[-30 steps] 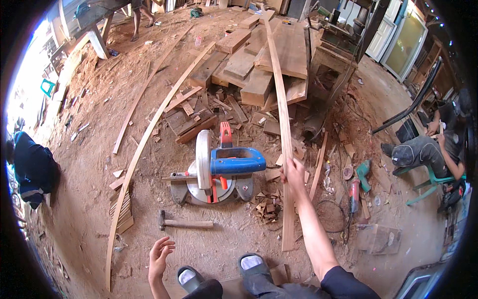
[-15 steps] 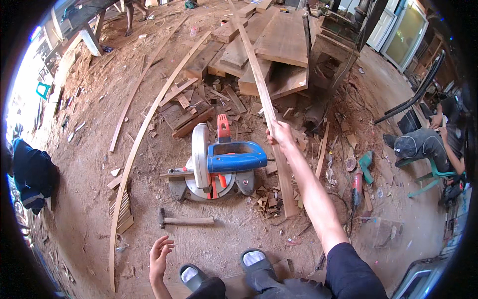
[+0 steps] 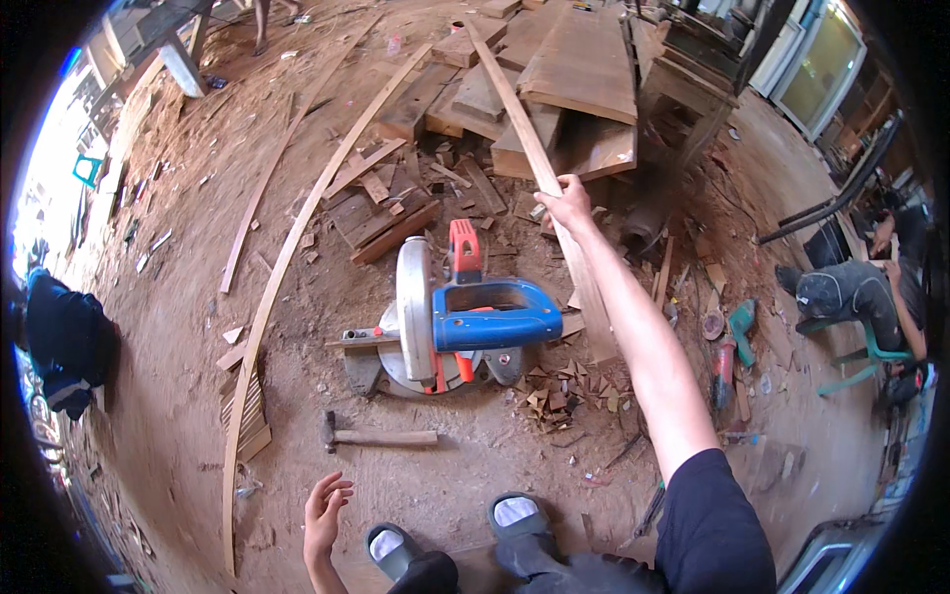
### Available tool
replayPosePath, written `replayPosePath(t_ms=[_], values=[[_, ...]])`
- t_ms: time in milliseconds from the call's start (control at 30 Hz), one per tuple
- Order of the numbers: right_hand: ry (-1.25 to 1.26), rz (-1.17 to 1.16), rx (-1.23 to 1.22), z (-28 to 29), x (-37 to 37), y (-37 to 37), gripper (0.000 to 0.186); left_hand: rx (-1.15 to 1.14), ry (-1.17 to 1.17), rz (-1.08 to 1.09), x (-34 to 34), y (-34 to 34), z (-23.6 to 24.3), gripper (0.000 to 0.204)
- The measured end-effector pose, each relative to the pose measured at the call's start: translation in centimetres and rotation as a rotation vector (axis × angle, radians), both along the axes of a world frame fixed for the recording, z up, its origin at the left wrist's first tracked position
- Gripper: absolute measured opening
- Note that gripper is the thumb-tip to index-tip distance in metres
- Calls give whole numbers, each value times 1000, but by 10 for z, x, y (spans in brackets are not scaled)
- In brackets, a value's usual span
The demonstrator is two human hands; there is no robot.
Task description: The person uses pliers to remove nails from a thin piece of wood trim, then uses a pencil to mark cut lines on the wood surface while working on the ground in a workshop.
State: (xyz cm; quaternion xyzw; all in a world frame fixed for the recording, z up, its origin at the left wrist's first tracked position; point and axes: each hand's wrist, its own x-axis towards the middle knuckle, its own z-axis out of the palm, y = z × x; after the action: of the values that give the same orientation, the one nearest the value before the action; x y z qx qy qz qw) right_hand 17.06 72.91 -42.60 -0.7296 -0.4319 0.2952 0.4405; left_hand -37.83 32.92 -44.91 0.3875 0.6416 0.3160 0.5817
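My right hand point(image 3: 568, 206) is closed around a long, thin wooden strip point(image 3: 522, 121), held slantwise with its far part over the board pile and its near end right of the saw. My left hand point(image 3: 325, 507) hangs low at the front, holding nothing, its fingers apart and slightly curled. Between my hands and the boards stands a blue miter saw point(image 3: 495, 329) with a silver blade guard and a red-orange part on top. A hammer point(image 3: 386, 437) with a wooden handle lies on the ground, just beyond my left hand.
Stacked thick boards point(image 3: 579, 74) stand at the back. A long bent strip point(image 3: 285, 259) lies left of the saw. Small wood offcuts point(image 3: 569, 394) and a red-and-green power tool point(image 3: 724, 364) lie to the right. A person point(image 3: 861, 297) sits at the far right.
My right hand has moved slightly farther away with the strip, whose near end has shifted away beside the saw. My left hand stays low and open. The view has shifted a little.
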Motion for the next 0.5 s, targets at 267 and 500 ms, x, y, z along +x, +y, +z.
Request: replayPosePath(t_ms=[267, 500], values=[[-637, 296, -292, 34, -20, -105, 93, -3, 43, -18, -22, -3, 5, 36], [-382, 263, -71, 12, 26, -148, 35, 25, 140, -86, -35, 5, -16, 35]])
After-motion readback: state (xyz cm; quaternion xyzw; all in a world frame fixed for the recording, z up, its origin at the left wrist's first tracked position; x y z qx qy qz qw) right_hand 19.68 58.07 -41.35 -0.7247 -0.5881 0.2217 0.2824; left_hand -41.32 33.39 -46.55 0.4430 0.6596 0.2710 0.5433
